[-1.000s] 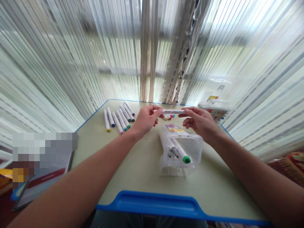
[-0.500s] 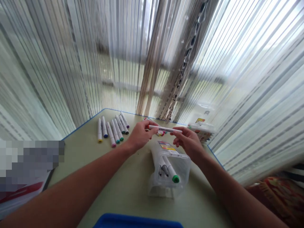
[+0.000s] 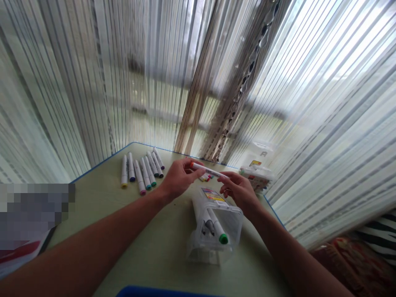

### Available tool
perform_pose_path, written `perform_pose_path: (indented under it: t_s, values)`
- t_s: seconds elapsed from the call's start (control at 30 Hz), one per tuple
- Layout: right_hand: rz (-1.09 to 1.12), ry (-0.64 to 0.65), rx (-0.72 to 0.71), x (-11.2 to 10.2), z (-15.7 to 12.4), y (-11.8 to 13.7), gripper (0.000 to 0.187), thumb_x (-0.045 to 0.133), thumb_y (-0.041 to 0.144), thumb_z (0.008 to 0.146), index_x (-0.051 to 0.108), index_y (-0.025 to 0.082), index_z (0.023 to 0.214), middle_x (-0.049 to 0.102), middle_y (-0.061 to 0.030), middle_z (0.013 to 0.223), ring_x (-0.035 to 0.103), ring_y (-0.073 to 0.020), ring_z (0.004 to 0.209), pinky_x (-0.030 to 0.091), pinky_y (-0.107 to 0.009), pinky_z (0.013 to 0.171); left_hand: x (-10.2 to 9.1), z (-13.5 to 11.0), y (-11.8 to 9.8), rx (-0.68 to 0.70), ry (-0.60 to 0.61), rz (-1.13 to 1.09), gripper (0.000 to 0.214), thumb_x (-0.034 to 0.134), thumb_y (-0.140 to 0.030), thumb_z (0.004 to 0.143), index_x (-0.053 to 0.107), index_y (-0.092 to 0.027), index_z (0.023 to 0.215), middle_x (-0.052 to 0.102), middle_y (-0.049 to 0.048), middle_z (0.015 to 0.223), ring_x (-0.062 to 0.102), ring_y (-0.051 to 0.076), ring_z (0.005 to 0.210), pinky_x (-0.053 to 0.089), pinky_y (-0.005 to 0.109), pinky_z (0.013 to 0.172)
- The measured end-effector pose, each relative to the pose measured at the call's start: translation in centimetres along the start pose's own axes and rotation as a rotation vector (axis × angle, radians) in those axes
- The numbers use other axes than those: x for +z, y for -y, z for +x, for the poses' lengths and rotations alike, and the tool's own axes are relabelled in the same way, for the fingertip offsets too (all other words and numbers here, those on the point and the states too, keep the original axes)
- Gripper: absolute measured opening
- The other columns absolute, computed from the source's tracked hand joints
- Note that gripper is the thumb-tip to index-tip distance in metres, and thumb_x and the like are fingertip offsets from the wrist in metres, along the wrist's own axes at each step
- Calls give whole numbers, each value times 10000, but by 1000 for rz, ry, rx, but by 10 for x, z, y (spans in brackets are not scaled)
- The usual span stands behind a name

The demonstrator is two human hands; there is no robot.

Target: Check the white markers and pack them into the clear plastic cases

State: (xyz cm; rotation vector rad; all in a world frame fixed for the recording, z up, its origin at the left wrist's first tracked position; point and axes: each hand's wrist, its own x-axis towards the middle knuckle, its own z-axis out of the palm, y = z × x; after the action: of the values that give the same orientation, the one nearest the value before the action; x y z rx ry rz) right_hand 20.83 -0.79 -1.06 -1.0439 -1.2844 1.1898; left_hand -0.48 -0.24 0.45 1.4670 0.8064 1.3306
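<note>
I have the left hand (image 3: 177,179) pinching a white marker (image 3: 210,170) near its orange end, while my right hand (image 3: 240,189) grips the opposite end between thumb and fingers. I hold it over the table (image 3: 157,243), near the clear box (image 3: 198,206), where a green-ended marker (image 3: 217,226) lies. Left of the box, I see more white markers (image 3: 138,175) lying side by side.
</note>
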Motion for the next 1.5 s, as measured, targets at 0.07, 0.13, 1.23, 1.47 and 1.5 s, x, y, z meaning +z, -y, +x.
perform_pose_path:
  t_s: [0.07,0.13,1.23,1.47,1.5]
  values:
    - [-10,10,-6,0,0,0,319,827,361,674,727,180,917,688,-13,790,615,-85,504,434,-178,410,0,0,1,16,-2,-15,313,755,-302,731,680,-86,946,651,21,714,542,73,553,404,189,490]
    - [-38,25,-14,0,0,0,329,828,366,670,727,175,918,689,-14,768,614,-92,508,440,-184,417,0,1,0,35,1,-29,327,768,-307,721,685,-88,949,684,49,772,600,101,627,450,202,546]
    - [-467,23,-238,7,-11,6,274,735,362,750,714,188,961,657,1,562,620,-156,464,473,-252,450,10,-15,-15,206,235,126,295,787,-292,703,775,-147,960,684,67,766,514,88,571,422,205,506]
    - [-459,37,-237,7,-12,5,290,738,373,755,710,184,973,660,-1,569,623,-160,471,473,-257,456,10,-15,-15,210,234,140,304,783,-319,707,773,-149,959,678,63,771,518,88,567,431,208,506]
    - [-460,37,-240,7,-12,5,290,737,372,756,708,181,973,659,-1,568,622,-158,469,473,-256,455,11,-15,-16,211,233,137,304,784,-318,707,773,-147,959,678,64,774,521,89,571,432,210,508]
